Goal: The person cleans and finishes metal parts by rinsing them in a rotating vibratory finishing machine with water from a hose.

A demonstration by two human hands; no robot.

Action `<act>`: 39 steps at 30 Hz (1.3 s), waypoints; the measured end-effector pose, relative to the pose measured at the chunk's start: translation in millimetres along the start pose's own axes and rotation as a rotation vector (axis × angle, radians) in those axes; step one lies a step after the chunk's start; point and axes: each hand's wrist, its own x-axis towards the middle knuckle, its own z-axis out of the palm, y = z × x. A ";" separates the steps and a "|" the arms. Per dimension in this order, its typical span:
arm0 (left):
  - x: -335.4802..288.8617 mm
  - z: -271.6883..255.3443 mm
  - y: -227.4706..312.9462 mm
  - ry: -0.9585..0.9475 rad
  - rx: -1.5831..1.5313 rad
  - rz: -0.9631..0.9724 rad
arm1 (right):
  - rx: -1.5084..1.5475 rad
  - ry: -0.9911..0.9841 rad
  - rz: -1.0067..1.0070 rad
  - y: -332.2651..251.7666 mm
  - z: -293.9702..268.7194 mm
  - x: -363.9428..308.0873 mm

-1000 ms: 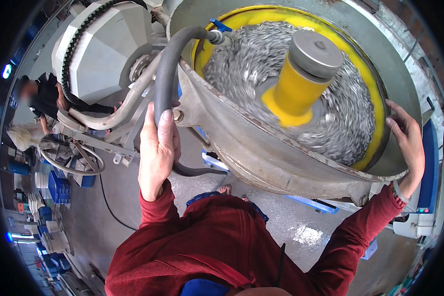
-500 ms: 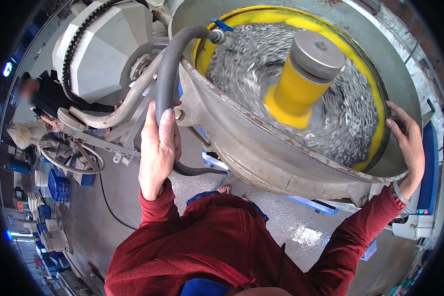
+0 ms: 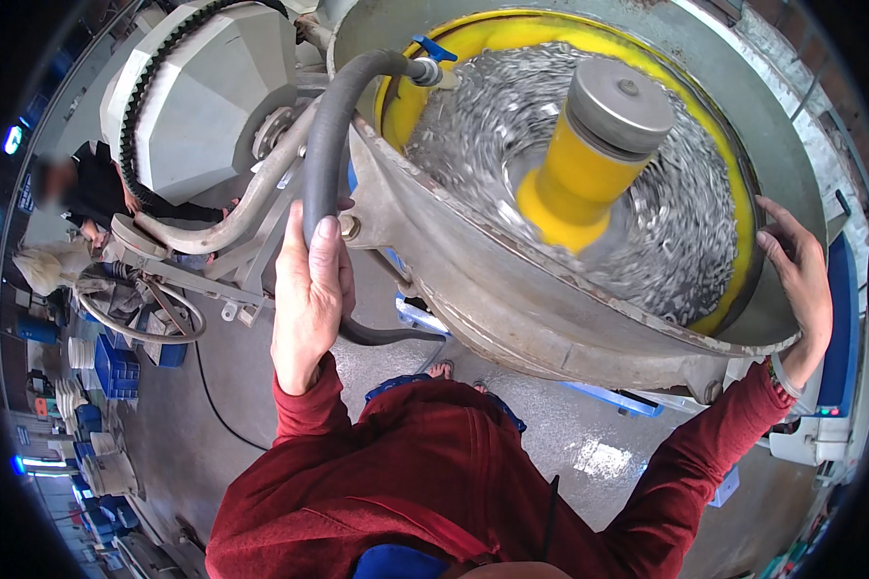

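My left hand [image 3: 309, 289] is closed around a thick dark grey hose [image 3: 328, 145], its thumb lying along it. The hose arches over the rim to a metal fitting with a blue-handled valve [image 3: 434, 50]. Before me is a large round metal tub [image 3: 512, 314] with a yellow lining. Many small silvery metal pieces [image 3: 473, 125] in it are blurred by motion around a yellow centre post [image 3: 584, 183] with a grey metal cap. My right hand [image 3: 801, 275] rests at the tub's right rim, fingers apart and slightly bent over the inner wall, holding nothing loose.
A faceted light grey drum [image 3: 208, 96] with a chain around it stands at left, beside a curved pipe frame [image 3: 232, 227]. Another person [image 3: 97, 193] in dark clothes works behind it. Blue crates [image 3: 116, 367] and stacked containers line the far left. A black cable [image 3: 208, 396] lies on the floor.
The metal pieces in the tub have shifted around the post. The person at left has moved their arms slightly. Both my hands stay in place.
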 end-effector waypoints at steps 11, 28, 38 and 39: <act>1.1 -2.6 0.6 -0.027 -0.009 0.001 | -0.017 0.006 0.002 1.4 -0.2 0.4; 0.0 -1.3 -0.3 -0.010 -0.002 -0.006 | -0.011 0.001 0.006 -1.7 0.1 0.9; 0.4 -2.7 -1.7 -0.017 0.003 -0.007 | -0.024 -0.006 0.024 -4.8 -1.0 0.3; 0.6 -2.4 -1.4 -0.017 0.003 -0.007 | -0.021 -0.011 0.031 -5.6 -1.2 0.2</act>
